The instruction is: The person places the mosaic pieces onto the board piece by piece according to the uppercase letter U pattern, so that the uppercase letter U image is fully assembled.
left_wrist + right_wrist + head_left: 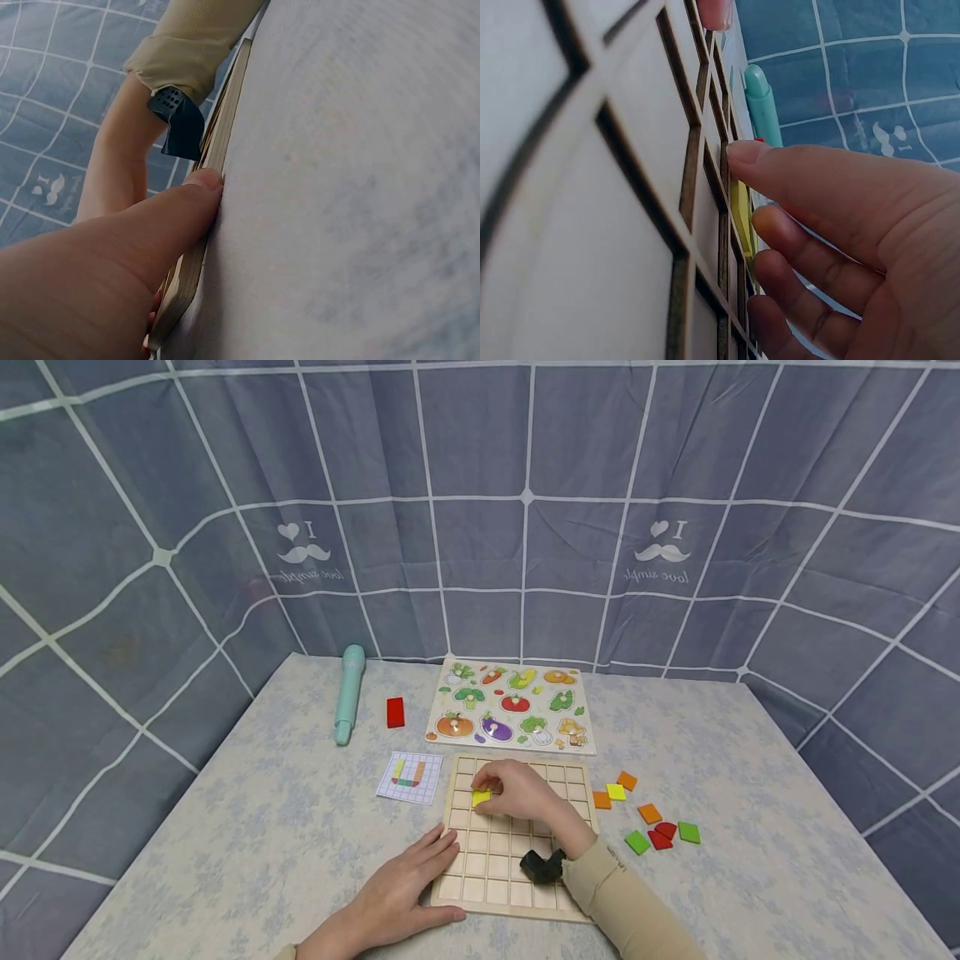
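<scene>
A wooden grid board [475, 865] lies flat on the table. Over its upper left squares, my right hand [517, 789] pinches a yellow square tile [482, 797] between thumb and fingertips. In the right wrist view, that yellow tile [741, 217] sits low at the grid's raised ribs, with the thumb [754, 156] and forefinger close about it. My left hand [405, 885] rests at the board's lower left edge, fingers extended over the rim. From the left wrist, the thumb [187, 199] presses against the board's side [225, 135].
A pattern card [408, 777] lies left of the board, with a red block [395, 712] and a teal stick-shaped object [348, 695] beyond. Behind stands a vegetable puzzle [510, 706]. To the right lie loose orange tiles [649, 813], green tiles [637, 842], a yellow tile [616, 792] and red pieces [661, 840].
</scene>
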Motion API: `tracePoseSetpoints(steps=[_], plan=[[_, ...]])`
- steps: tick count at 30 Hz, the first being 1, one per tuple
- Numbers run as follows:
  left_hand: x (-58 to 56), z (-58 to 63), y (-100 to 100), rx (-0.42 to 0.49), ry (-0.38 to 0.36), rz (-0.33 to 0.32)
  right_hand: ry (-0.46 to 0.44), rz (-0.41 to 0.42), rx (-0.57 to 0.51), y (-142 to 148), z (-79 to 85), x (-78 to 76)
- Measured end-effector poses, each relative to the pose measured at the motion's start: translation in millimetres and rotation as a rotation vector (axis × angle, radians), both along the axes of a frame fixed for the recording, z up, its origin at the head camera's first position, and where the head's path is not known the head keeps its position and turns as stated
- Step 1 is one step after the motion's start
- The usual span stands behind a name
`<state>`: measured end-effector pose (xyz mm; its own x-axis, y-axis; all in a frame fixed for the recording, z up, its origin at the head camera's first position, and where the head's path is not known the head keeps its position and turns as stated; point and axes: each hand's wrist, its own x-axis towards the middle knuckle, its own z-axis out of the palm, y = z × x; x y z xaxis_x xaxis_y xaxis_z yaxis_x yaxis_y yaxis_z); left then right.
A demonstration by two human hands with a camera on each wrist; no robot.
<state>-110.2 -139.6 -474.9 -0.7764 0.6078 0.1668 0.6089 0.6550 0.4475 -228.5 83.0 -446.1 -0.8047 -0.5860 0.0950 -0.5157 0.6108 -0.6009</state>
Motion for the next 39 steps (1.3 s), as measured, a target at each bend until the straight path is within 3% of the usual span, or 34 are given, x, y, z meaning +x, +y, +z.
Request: tracePoseSetpoints(steps=[11, 15, 24, 30, 39], plan=[[0.1, -0.1, -1, -0.008, -0.01, 0.003, 0.012, -0.032, 0.017, 21, 24.0, 6.2], [0.4, -0.3, -1, -0.002, -0.003, 0.002, -0.002, -0.059, -0.034, 41, 38.0, 8.3], [0.6, -0.3, -1, 0.008, -0.005, -0.001, 0.062, -0.156, -0.133, 96, 63.3, 14.9], [1.3, 0.6, -1, 0.01, -0.013, 0.003, 0.041, -0.25, -0.178, 129, 63.4, 16.8], [2.0, 0.9, -1, 0.006, -0.006, 0.005, 0.017, -0.32, -0.18, 160, 45.6, 17.8]])
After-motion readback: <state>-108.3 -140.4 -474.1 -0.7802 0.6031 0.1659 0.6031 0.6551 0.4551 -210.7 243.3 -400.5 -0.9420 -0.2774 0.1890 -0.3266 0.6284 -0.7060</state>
